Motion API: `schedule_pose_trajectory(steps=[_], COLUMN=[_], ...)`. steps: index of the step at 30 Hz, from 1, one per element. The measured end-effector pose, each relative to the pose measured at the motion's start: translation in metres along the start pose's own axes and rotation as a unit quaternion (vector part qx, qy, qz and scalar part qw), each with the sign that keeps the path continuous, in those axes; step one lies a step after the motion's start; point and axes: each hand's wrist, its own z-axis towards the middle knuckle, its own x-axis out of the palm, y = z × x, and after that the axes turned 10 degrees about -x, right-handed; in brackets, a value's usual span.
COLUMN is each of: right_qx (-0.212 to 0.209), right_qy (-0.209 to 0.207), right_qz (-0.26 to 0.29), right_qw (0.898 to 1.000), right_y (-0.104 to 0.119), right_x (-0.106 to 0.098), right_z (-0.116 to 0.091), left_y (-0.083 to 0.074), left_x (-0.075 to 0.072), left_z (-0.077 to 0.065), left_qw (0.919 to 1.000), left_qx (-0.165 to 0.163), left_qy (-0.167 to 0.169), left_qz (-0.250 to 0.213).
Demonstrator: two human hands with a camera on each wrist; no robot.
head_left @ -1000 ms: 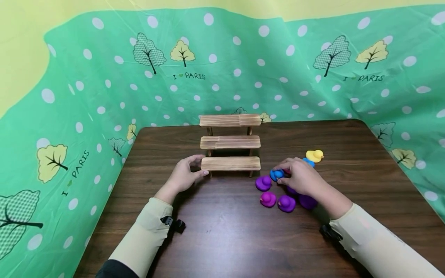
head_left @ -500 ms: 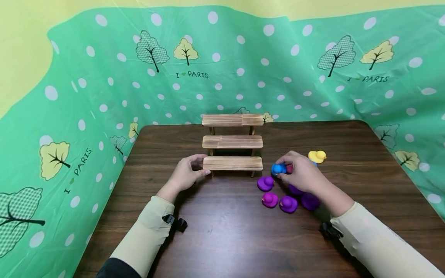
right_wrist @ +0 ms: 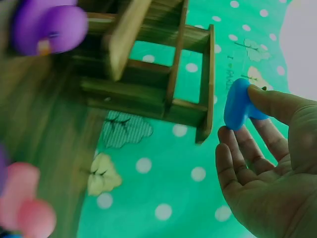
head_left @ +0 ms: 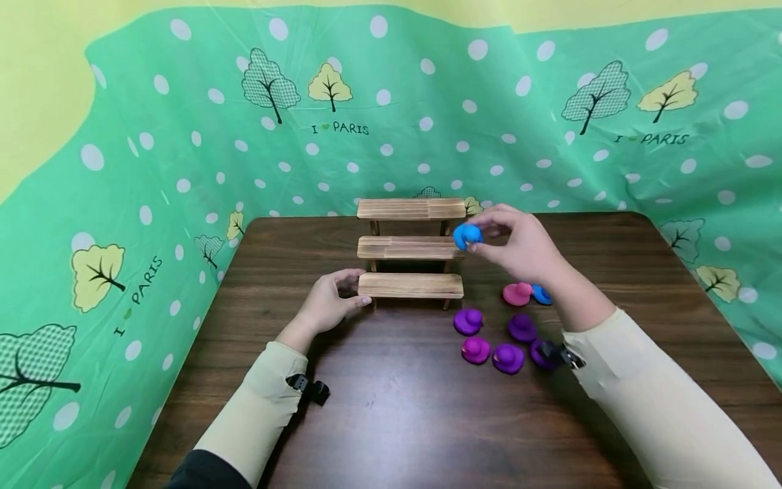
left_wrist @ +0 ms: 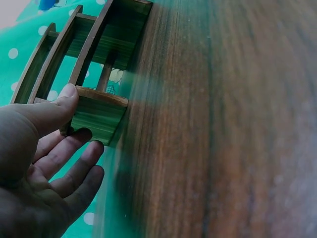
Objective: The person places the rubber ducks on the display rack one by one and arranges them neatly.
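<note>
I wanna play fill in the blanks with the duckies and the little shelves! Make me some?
1. The right hand holds a duck coloured ____.
2. The left hand touches the stand, which has ____ shelves.
3. The city name printed on the green cloth is ____.

Missing words: blue; three; Paris.

Brown table [head_left: 379, 428] bore a three-tier wooden stand [head_left: 409, 248]; to its front right sat pink duck [head_left: 516, 294], half-hidden blue duck [head_left: 541, 294], magenta duck [head_left: 475, 350], four purple ducks [head_left: 508, 358].
</note>
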Motion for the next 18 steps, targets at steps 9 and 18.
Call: schedule_pose_trajectory(steps=[9,18], right_qx=[0.033,0.056], right_qy=[0.037,0.083], right_qz=[0.065,0.065], right_qw=[0.997,0.993], right_y=[0.013,0.026], right_x=[0.028,0.052], right_z=[0.064,0.108], left_y=[0.003,0.002], left_x=[0.0,0.0], left_z=[0.001,0.002], left_qw=[1.0,1.0], left_qx=[0.003,0.002], left_qy=[0.005,0.001], left_qz=[-0.003,-0.002])
